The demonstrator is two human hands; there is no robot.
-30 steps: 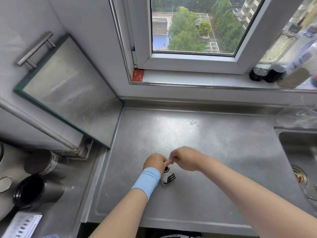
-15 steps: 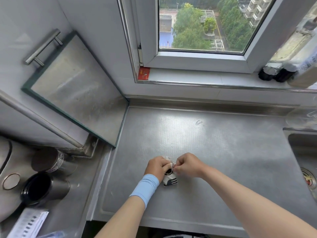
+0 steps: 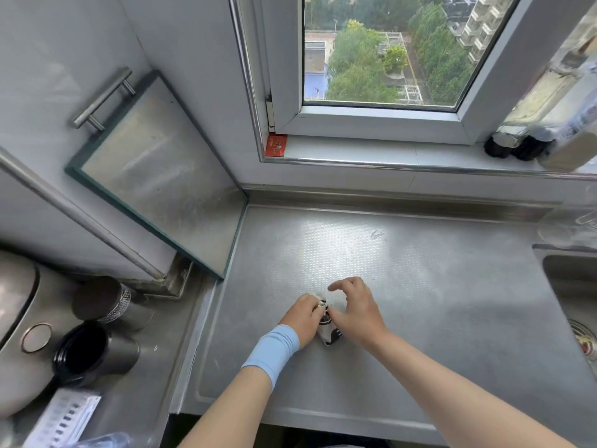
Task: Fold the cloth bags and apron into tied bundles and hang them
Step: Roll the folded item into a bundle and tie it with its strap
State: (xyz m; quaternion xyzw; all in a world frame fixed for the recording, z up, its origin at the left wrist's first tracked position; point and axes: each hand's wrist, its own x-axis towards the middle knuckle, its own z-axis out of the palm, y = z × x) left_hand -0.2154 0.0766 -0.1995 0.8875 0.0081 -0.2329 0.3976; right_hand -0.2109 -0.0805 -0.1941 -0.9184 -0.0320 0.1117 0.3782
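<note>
A small folded cloth bundle (image 3: 330,335), white with black markings, lies on the steel counter (image 3: 420,302) near its front. My left hand (image 3: 305,316), with a light blue wristband, grips the bundle's upper end with curled fingers. My right hand (image 3: 355,313) hovers over the bundle from the right; its fingers are spread and loosely bent, the thumb touching the cloth, and most of the bundle is hidden under both hands.
A sink (image 3: 575,302) lies at the right edge. Two dark cups (image 3: 97,347) and a metal appliance (image 3: 16,334) stand at the left. A glass-fronted door with a handle (image 3: 155,176) stands open at the back left. Dark bottles (image 3: 517,147) rest on the window sill.
My right hand has let go of its pinch at the top of the bundle and spread its fingers above it. My left hand keeps its grip. The view has drifted slightly.
</note>
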